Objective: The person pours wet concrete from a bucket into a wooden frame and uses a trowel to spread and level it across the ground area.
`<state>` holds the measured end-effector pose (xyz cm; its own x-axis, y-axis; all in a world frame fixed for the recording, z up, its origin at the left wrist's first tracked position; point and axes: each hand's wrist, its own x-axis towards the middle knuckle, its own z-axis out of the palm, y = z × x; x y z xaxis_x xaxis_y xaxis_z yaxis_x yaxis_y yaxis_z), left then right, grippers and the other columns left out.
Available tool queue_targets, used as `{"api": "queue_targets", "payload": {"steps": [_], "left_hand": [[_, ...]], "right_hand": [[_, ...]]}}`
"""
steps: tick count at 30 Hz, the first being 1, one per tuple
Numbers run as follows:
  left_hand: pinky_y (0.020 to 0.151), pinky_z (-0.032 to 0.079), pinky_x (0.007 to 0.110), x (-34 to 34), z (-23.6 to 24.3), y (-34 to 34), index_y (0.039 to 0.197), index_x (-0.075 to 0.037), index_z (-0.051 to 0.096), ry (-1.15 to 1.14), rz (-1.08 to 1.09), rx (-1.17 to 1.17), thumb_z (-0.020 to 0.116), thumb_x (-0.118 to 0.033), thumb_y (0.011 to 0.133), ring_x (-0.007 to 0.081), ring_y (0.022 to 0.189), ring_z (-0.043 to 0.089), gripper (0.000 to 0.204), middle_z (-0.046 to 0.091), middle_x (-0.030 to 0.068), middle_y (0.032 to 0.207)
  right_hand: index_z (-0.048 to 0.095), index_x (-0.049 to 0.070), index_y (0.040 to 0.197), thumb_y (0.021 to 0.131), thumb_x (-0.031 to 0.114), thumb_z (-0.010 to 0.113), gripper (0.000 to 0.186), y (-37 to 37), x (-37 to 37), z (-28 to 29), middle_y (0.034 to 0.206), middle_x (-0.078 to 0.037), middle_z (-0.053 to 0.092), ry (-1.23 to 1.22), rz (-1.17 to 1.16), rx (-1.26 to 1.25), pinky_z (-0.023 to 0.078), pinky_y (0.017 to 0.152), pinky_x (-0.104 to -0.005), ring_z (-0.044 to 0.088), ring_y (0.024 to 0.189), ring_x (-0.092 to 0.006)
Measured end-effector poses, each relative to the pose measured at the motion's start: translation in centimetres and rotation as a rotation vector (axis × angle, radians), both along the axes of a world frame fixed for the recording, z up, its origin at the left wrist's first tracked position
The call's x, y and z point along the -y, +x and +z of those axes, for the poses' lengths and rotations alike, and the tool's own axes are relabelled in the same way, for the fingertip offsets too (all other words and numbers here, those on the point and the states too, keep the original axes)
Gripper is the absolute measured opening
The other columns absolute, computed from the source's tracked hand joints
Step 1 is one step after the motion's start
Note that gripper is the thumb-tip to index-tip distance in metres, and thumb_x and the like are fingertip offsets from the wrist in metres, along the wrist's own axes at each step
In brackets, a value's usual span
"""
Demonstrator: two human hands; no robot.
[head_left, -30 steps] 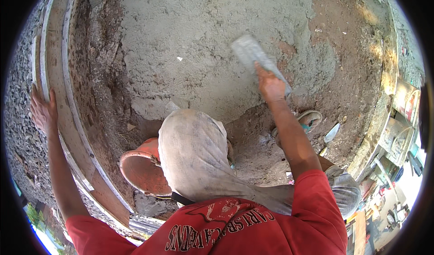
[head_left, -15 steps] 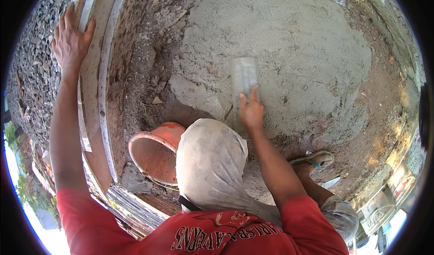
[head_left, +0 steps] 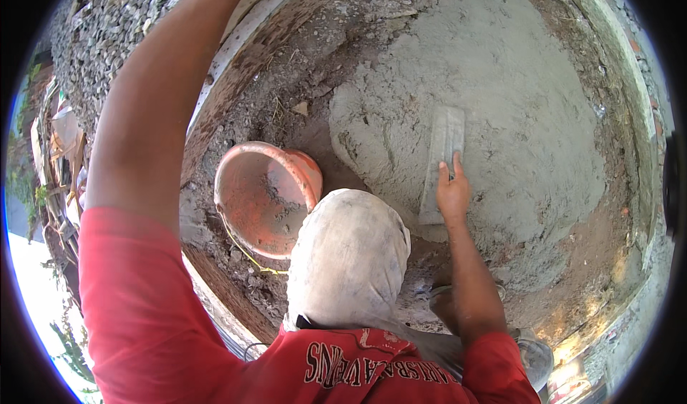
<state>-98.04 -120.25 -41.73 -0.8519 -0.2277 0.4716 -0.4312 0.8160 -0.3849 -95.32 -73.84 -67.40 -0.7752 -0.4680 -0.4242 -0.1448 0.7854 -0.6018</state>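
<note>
My right hand grips a long grey plastering float and presses it flat on a patch of wet grey cement. My left arm, in a red sleeve, reaches up along a pale curved rim and leaves the picture at the top, so that hand is out of sight. My cloth-covered head fills the lower middle of the view.
An orange bucket smeared with cement stands to the left of my head, beside the cement patch. Brown earth surrounds the patch. Loose gravel lies beyond the rim at the upper left. A foot shows beside my right forearm.
My left hand, resting on the pale rim before, has passed out of the top edge. My right hand has slid the float across the cement, and the view has swung left.
</note>
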Motion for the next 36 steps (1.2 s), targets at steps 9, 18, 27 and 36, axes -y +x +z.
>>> {"api": "queue_targets", "payload": {"steps": [9,18,27,36], "left_hand": [[0.118,0.039,0.046,-13.9,-6.7,20.8,0.142,-0.020,0.055,0.964,0.279,1.206,0.073,-0.001,0.072,0.0336,0.140,0.047,0.075,0.050,0.0116,0.152],[0.087,0.056,0.045,-27.4,-7.0,57.7,0.122,-0.008,0.069,1.153,1.154,0.773,0.072,-0.022,0.090,0.0365,0.100,0.072,0.034,0.074,0.0190,0.105],[0.115,0.039,0.046,-42.6,-1.4,56.0,0.155,-0.004,0.040,0.938,1.298,0.066,0.076,-0.025,0.091,0.0369,0.142,0.047,0.076,0.052,0.0188,0.151],[0.107,0.044,0.051,-47.2,16.0,21.9,0.127,-0.017,0.068,1.259,0.191,0.423,0.067,-0.051,0.092,0.0322,0.130,0.056,0.049,0.062,0.0090,0.139]], "right_hand": [[0.032,0.008,0.159,0.104,0.041,0.052,0.067,6.7,4.2,-5.7,0.072,-0.026,0.068,-0.060,0.276,0.084,0.053,0.065,-0.0559,0.069,0.071,-0.0461],[0.057,0.006,0.145,0.101,0.043,0.057,0.057,-13.1,8.4,-0.1,0.123,-0.028,0.068,-0.212,0.228,-0.064,0.055,0.095,-0.0446,0.070,0.110,-0.0399],[0.042,0.011,0.156,0.105,0.042,0.050,0.060,-3.4,14.1,-3.3,0.116,-0.028,0.070,0.124,0.637,0.046,0.053,0.104,-0.0478,0.068,0.110,-0.0430],[0.029,0.011,0.160,0.108,0.033,0.044,0.059,16.5,13.4,-4.0,0.107,-0.023,0.073,0.074,0.884,0.041,0.058,0.085,-0.0503,0.073,0.092,-0.0397]]}}
